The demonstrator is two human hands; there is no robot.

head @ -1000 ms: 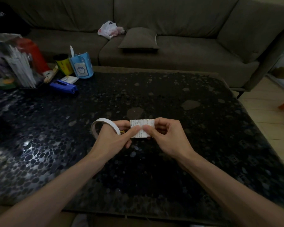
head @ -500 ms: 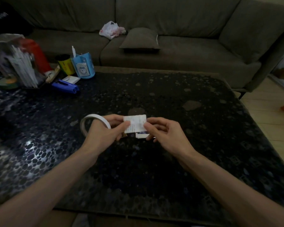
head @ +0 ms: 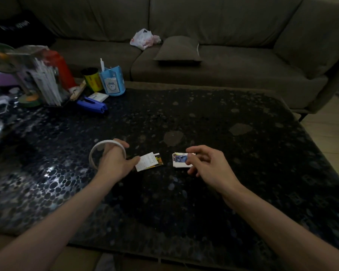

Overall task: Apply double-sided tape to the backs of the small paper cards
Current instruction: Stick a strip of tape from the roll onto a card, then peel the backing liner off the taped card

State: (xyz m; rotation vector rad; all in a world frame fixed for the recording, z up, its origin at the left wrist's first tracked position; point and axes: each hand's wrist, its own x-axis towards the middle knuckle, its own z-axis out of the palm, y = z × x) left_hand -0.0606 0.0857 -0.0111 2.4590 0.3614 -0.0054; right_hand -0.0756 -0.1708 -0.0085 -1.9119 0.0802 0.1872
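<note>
between cards: the left hand has its grip pinched on a card stack, white back up, mid tabletop, with the tape roll ringed over its fingers. at 3 o'clock the right hand has its grip pinched on a picture-side-up card. next, probably: release it and draw tape onto the white back.

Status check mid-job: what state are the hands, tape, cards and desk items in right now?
left hand: pinches the overlapped cards, tape roll looped round its fingers.
right hand: pinches the picture card.
tape roll: hanging on the left hand.
overlapped cards: two, text side up on top, colourful one beneath.
picture card: picture side up, apart from the others.
stapler: closed, lying flat.
blue pen holder: upright.
</note>
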